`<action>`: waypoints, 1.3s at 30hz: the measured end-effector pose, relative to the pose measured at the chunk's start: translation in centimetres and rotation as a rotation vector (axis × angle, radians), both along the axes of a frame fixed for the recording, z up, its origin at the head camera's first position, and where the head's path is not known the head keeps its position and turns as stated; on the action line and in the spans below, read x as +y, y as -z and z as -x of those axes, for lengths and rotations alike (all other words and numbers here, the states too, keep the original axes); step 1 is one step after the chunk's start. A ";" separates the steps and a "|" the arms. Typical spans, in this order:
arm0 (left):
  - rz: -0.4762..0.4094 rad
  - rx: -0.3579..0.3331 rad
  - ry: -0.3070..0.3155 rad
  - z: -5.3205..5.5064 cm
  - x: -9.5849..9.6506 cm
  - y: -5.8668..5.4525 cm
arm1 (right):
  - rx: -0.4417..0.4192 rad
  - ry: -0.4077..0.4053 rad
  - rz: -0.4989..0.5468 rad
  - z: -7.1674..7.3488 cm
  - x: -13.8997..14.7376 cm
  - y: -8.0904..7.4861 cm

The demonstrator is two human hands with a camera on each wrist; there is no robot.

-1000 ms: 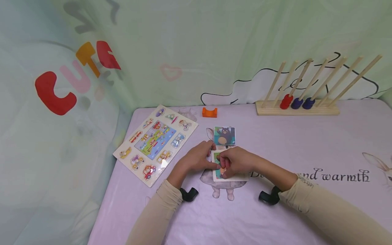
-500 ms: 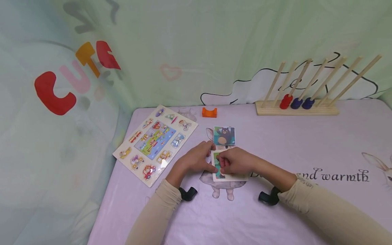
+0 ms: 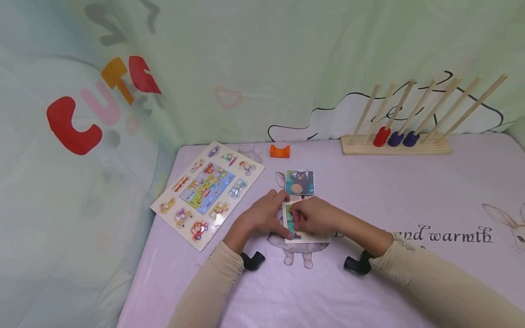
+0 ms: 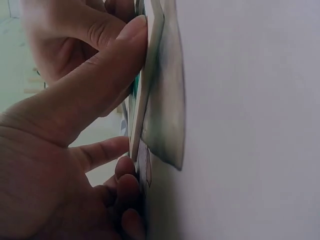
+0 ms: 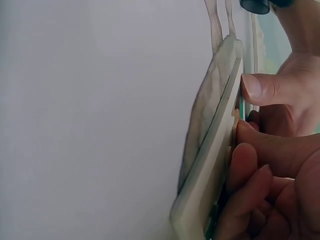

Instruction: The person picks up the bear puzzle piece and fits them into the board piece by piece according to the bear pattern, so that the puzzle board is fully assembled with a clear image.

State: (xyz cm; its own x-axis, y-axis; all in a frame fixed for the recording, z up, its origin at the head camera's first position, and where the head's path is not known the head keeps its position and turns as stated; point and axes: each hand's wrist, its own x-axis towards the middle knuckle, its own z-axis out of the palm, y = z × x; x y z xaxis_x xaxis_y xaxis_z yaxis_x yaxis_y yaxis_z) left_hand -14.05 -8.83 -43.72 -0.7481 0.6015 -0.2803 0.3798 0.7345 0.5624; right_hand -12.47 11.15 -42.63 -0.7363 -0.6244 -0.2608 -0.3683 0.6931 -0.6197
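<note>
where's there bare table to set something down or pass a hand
The widest patch lies right of the bear card, between the peg stand and right sleeve; another lies between that sleeve and the left sleeve. It's crowded around the small board, with the left hand and right hand there, and the vehicle puzzle leftward.

2 beige sleeves (image 3: 205, 284) with wrinkly cuffs (image 3: 230, 256) and 2 curved black wrist devices (image 3: 254, 261)
</note>
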 end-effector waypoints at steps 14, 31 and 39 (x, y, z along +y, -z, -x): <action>-0.029 -0.027 0.030 0.3 -0.5 -0.3 | -0.045 0.064 0.001 0.4 -0.4 0.2; -0.017 -0.041 -0.018 0.3 0.1 0.3 | -0.178 0.129 0.166 0.1 5.6 -2.9; -0.016 -0.049 -0.039 0.3 -0.2 0.3 | -0.036 0.043 0.099 -0.4 10.5 -3.7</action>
State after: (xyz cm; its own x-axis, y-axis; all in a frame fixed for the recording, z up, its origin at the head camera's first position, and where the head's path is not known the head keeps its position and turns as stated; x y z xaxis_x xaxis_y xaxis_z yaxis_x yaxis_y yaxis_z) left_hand -14.31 -9.05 -44.04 -0.7563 0.5772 -0.3080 0.3229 0.7387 0.5916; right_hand -12.04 21.66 -38.96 -0.7543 -0.6165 -0.2257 -0.3160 0.6423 -0.6983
